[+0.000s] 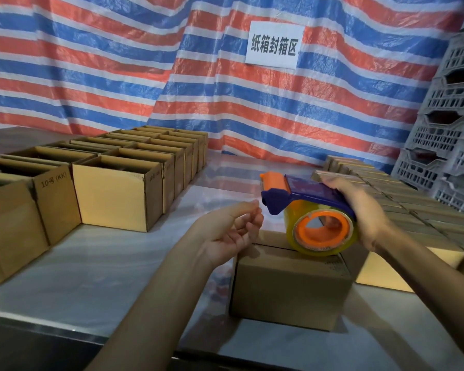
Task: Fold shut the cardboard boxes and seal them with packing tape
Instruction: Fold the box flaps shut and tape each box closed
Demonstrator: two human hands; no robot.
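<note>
A small cardboard box (289,285) with its flaps folded down sits on the table in front of me. My right hand (359,210) grips a blue and orange tape dispenser (306,207) from above; its yellowish roll of packing tape (330,247) rests on the box's top. My left hand (228,231) hovers palm up just left of the dispenser, fingers loosely curled, holding nothing, its heel near the box's top left corner.
Several open-topped cardboard boxes (118,194) stand in rows at the left. Closed boxes (402,207) are packed together at the right, with grey plastic crates (453,124) stacked behind them. A striped tarp with a white paper sign (275,45) hangs at the back. The table's front edge (65,328) is near me.
</note>
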